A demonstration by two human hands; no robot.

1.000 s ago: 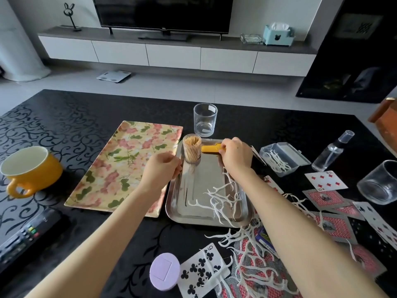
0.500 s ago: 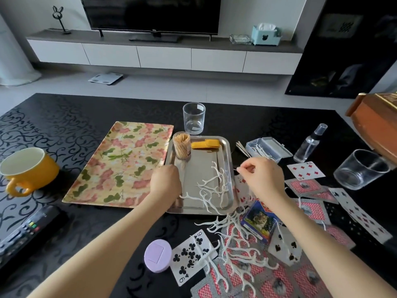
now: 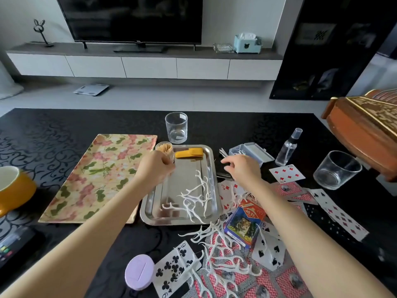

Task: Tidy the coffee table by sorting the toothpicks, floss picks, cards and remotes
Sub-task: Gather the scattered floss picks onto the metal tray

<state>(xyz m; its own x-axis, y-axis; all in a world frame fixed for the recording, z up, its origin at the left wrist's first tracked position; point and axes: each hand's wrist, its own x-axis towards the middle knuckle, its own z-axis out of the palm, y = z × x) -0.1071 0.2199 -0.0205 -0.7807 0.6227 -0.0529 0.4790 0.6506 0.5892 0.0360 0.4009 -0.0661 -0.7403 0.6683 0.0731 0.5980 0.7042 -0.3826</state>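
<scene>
A steel tray holds a jar of toothpicks, a yellow lid and several white floss picks. My left hand curls round the jar's lower part at the tray's far left corner. My right hand hovers with loose fingers, holding nothing, just short of a few loose toothpicks beside the open clear floss box. More floss picks lie tangled over scattered playing cards and a card box. A black remote lies at the near left edge.
A floral tray lies left of the steel one, with a yellow mug beyond it. One glass stands behind the tray, another at the right near a spray bottle and a wooden box. A purple lid sits near me.
My right hand left the yellow lid on the tray and swung right toward the loose toothpicks. My left hand slid along the tray's left rim up to the jar.
</scene>
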